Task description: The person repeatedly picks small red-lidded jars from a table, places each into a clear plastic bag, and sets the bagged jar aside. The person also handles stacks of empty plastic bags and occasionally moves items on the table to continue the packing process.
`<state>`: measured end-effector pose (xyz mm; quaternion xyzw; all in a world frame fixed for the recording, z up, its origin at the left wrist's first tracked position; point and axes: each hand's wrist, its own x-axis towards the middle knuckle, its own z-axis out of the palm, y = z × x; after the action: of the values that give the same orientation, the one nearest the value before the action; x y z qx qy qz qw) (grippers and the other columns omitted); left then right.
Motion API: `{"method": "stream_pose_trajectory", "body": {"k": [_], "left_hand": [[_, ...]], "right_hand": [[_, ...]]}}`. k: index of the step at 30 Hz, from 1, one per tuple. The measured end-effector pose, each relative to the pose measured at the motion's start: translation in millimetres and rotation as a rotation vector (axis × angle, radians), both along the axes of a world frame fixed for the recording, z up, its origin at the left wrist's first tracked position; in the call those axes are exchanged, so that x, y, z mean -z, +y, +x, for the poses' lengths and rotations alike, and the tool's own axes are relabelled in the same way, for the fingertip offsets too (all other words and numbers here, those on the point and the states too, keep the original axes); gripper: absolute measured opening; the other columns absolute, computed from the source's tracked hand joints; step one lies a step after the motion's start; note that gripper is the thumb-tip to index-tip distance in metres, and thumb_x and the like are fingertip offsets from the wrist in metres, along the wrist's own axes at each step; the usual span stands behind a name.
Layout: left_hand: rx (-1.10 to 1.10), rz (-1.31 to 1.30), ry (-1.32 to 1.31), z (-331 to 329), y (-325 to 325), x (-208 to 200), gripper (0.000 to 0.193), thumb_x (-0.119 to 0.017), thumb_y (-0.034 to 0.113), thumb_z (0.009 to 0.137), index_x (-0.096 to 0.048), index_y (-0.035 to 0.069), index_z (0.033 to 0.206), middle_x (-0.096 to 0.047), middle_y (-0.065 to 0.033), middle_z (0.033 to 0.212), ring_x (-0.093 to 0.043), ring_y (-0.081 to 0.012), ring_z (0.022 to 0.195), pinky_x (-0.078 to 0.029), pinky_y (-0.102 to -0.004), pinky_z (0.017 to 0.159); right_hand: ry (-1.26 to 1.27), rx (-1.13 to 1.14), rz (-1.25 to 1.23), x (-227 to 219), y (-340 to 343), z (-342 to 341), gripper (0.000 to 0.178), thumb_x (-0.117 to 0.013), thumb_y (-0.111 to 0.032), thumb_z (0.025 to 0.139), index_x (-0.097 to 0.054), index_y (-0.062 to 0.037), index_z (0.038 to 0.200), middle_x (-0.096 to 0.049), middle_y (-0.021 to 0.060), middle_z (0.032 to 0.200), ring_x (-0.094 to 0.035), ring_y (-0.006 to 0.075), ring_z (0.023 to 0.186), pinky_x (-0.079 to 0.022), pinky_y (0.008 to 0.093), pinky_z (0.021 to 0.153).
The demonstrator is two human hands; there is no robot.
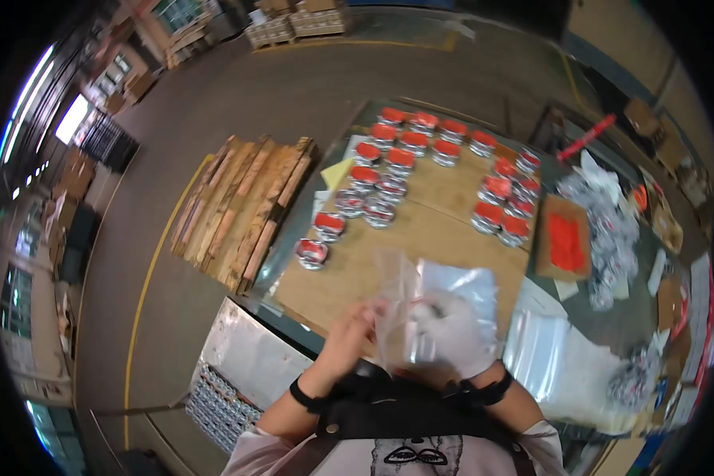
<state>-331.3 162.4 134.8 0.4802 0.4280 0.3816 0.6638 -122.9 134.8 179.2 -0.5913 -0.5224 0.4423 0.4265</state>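
Observation:
A clear plastic zip bag (428,305) is held up in front of my chest by both hands. My left hand (349,337) pinches its left edge. My right hand (452,333) wears a white glove, sits behind or inside the bag and seems to hold a small dark item, too blurred to tell. On the wooden table (420,238) beyond stand several round silver cans with red tops (389,159), in rows and small groups.
A stack of clear bags (547,357) lies to my right. A brown box with red pieces (565,238) and a heap of bagged parts (611,230) lie further right. Wooden pallets (242,206) rest on the floor to the left, a tray of cans (222,404) lower left.

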Motion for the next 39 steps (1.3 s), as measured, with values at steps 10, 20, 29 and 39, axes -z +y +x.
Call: {"method": "stream_pose_trajectory", "body": {"k": [10,20,29,39], "left_hand": [[-0.681,0.120,0.278,-216.5,11.6,-53.2,0.027,-0.056,0.024,0.099,-0.064,0.005,0.117,-0.059,0.0046,0.082,-0.053,-0.0054,0.071,-0.043,-0.0208,0.063],[-0.170,0.628,0.631,-138.8,100.6,47.3,0.014,-0.064,0.005,0.074,-0.068,0.005,0.087,-0.066,-0.0165,0.077,-0.064,-0.0301,0.069,-0.050,-0.0401,0.062],[-0.098,0.137,0.297,-42.3,86.3,131.9,0.021,-0.057,0.023,0.089,-0.070,0.006,0.090,-0.067,-0.0152,0.072,-0.064,-0.0268,0.064,-0.049,-0.0415,0.055],[0.095,0.666,0.169,-37.2,38.8,11.7,0.013,-0.056,0.014,0.091,-0.062,0.006,0.099,-0.063,-0.0203,0.082,-0.065,-0.0329,0.074,-0.050,-0.0432,0.072]], "right_hand": [[-0.824,-0.353,0.209,51.8,157.8,-176.0,0.018,-0.061,-0.020,0.087,-0.064,-0.0023,0.091,-0.068,0.0163,0.091,-0.069,0.0290,0.078,-0.055,0.0382,0.065],[0.223,-0.142,-0.259,-13.5,98.8,-108.0,0.037,-0.052,-0.010,0.093,-0.045,-0.0022,0.128,-0.064,0.0087,0.093,-0.060,0.0135,0.053,-0.046,0.0231,0.043],[-0.841,-0.141,-0.167,7.2,32.0,-128.2,0.032,-0.058,-0.030,0.093,-0.059,-0.0014,0.108,-0.062,0.0222,0.103,-0.058,0.0363,0.093,-0.047,0.0445,0.080],[-0.816,-0.282,-0.286,-10.6,61.5,-124.8,0.048,-0.053,-0.029,0.096,-0.038,-0.0083,0.137,-0.043,0.0186,0.136,-0.040,0.0276,0.125,-0.030,0.0390,0.107]]}}
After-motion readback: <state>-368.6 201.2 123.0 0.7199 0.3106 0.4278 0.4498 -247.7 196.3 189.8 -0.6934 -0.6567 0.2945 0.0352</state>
